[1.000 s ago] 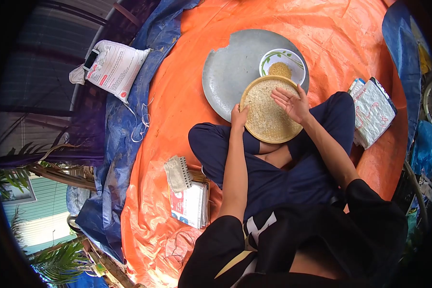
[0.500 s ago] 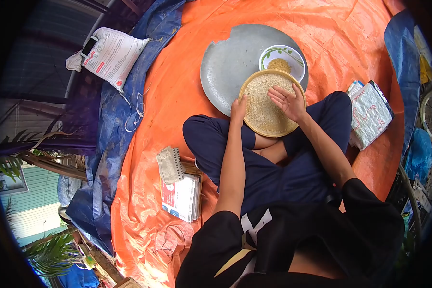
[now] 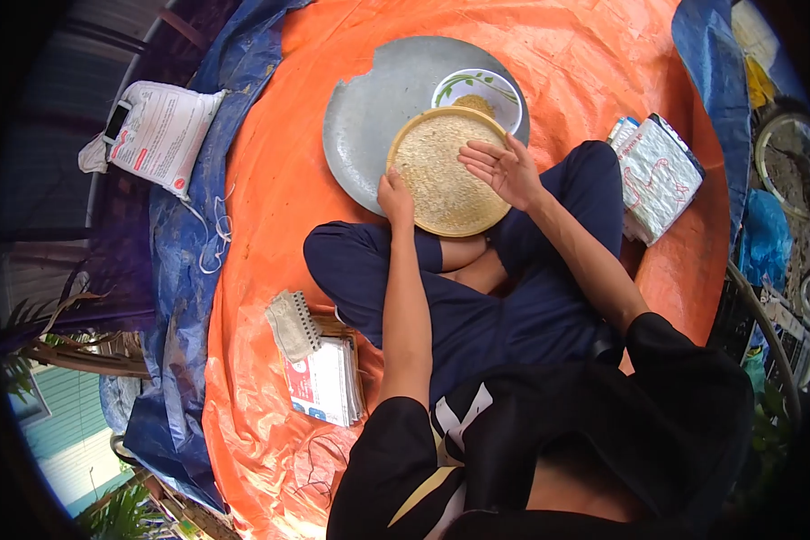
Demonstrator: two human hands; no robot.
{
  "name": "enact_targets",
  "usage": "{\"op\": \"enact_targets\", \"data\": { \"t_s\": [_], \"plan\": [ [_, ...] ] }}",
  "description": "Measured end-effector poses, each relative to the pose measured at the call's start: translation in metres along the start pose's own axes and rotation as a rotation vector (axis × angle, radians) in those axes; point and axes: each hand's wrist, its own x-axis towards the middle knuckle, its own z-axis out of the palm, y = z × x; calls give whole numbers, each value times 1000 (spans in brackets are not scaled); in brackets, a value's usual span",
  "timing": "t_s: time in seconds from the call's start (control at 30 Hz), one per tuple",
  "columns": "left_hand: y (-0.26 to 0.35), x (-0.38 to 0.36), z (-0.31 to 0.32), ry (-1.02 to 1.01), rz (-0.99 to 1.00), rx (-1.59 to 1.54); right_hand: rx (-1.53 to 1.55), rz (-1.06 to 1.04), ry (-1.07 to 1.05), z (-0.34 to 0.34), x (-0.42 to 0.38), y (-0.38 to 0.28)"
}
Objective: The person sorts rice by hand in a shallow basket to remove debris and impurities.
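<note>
A round, shallow winnowing tray (image 3: 441, 175) with a tan rim is held over my crossed legs, a pale layer of grain-like material spread across it. My left hand (image 3: 396, 198) is closed on its left edge. My right hand (image 3: 502, 171) is at the tray's right side, palm turned inward and fingers stretched over the rim. Just beyond the tray, a white bowl (image 3: 510, 106) with green leaf patterns holds golden grain (image 3: 473, 103), partly hidden by the tray's far edge. The bowl sits on a large grey round sheet (image 3: 355, 135) with a broken edge.
An orange tarp (image 3: 270, 180) covers the ground, bordered by blue tarp (image 3: 184, 270). Left of me lie a spiral notebook (image 3: 292, 326) and stacked papers (image 3: 328, 382). A silvery packet (image 3: 661, 175) is at right. A white sack (image 3: 166, 135) with a phone (image 3: 117, 121) stands far left.
The whole view has shifted, so the scene sits further left. My right hand has moved outward from over the tray's contents toward its right rim. My left hand keeps its hold.
</note>
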Motion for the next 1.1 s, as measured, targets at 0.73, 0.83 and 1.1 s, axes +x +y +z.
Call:
{"op": "enact_targets", "data": {
  "t_s": [0.73, 0.83, 1.1],
  "plan": [
    [13, 6, -1, 57, -103, -59, 127, -78, -22, 11, -18, -20],
    [6, 0, 7, -43, -94, 4, 108, -77, 2, 2, -17, -20],
    [-14, -10, 12, -170, -107, 134, 15, -36, 114, -29, 2, -10]
  ]
}}
